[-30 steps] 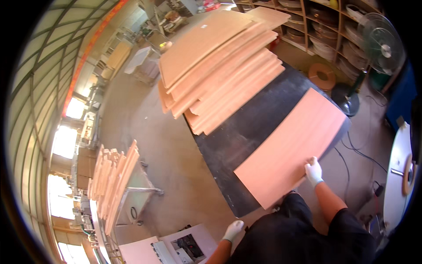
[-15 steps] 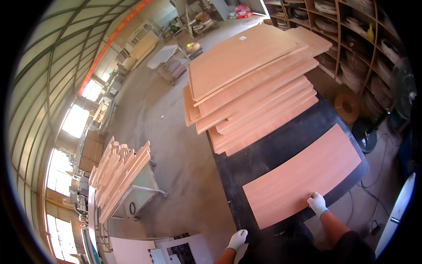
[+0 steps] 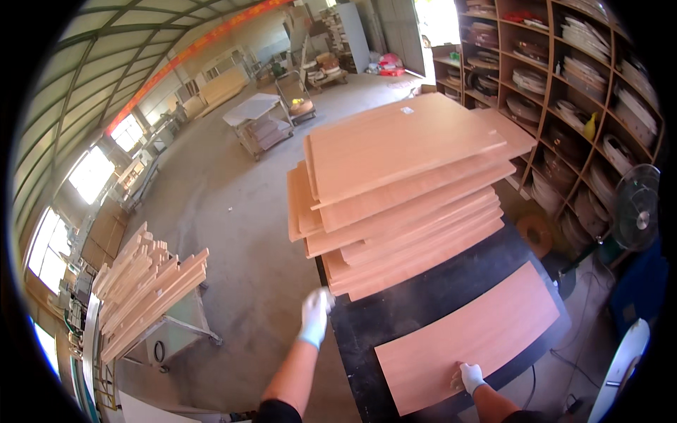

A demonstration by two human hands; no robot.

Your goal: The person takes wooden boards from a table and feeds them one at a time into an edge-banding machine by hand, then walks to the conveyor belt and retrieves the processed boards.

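A thin, reddish wood panel (image 3: 469, 335) lies flat across the near end of a black-topped table (image 3: 441, 285). My right hand (image 3: 468, 377), in a white glove, is at the panel's near edge, its fingers apart and touching the upper face. Off the table's left edge, my gloved left hand (image 3: 316, 310) reaches forward beside the lower corner of a tall stack of wood boards (image 3: 409, 148). Motion smears its fingers, so I cannot tell whether they touch anything. The stack's boards lie unevenly, with several jutting out to the left.
Wood strips (image 3: 151, 289) lie piled on a wheeled frame at left. Shelves (image 3: 546, 77) with coiled edging rolls line the right side, and a floor fan (image 3: 637, 208) stands near them. Cables (image 3: 585, 366) run along the floor there. A cart (image 3: 261, 120) with panels stands farther off.
My left hand has moved forward from the table's near left corner to beside the stack. My right hand stays at the panel's near edge, its fingers more spread. The view has tilted up.
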